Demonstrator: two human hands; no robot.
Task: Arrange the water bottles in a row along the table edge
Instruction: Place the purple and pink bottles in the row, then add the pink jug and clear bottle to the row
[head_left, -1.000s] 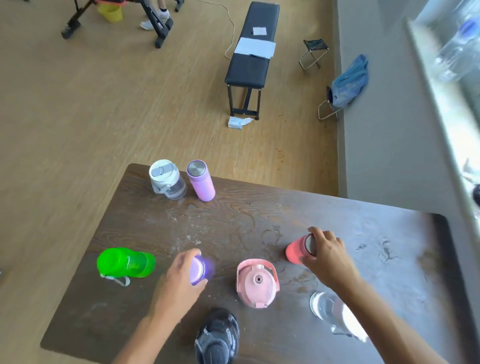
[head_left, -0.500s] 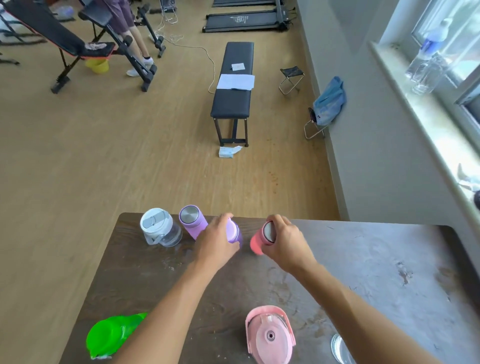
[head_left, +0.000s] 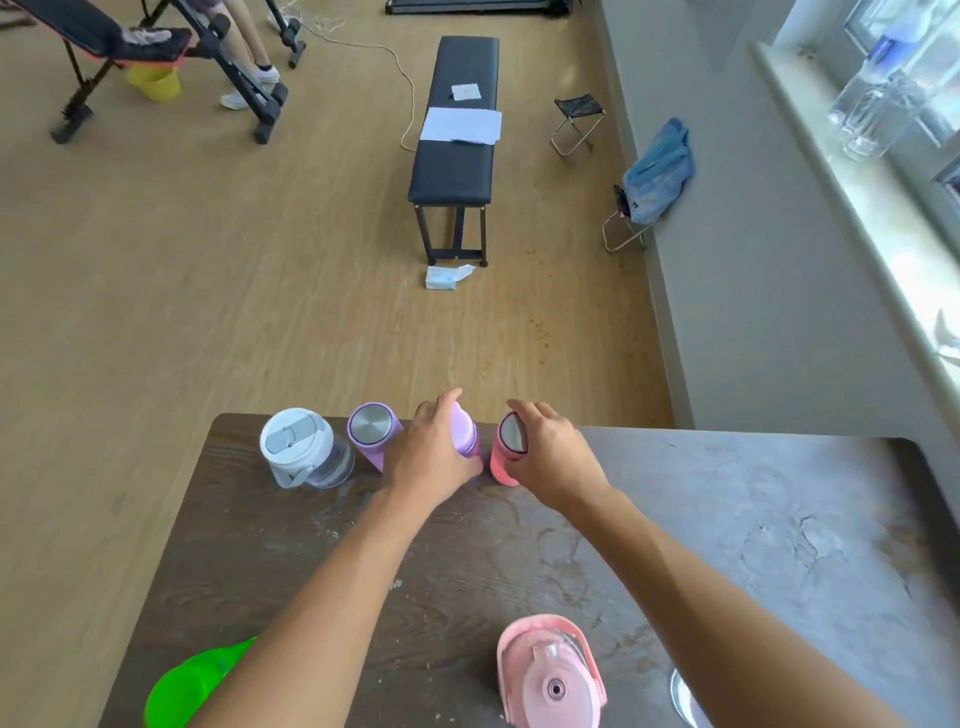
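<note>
Along the far edge of the dark wooden table (head_left: 727, 519) stand a clear bottle with a white lid (head_left: 304, 449) and a purple bottle with a steel cap (head_left: 373, 435). Right of them, my left hand (head_left: 431, 452) grips a second purple bottle (head_left: 466, 434), and my right hand (head_left: 550, 454) grips a coral-pink bottle with a steel cap (head_left: 505, 457). Both held bottles are at the far edge, close together. Near me stand a pink bottle with a handle lid (head_left: 550, 675), a green bottle (head_left: 192, 686) partly behind my left arm, and a clear bottle (head_left: 683, 699) at the frame bottom.
Beyond the table is wood flooring with a black bench (head_left: 454, 150), a small folding stool (head_left: 576, 122) and a blue cloth on another stool (head_left: 657, 171). A grey wall and window sill with clear bottles (head_left: 878, 98) run along the right.
Both hands carried their bottles from mid-table to the far edge, beside the purple steel-capped bottle. The view tilted up, and the dark bottle near me left the frame.
</note>
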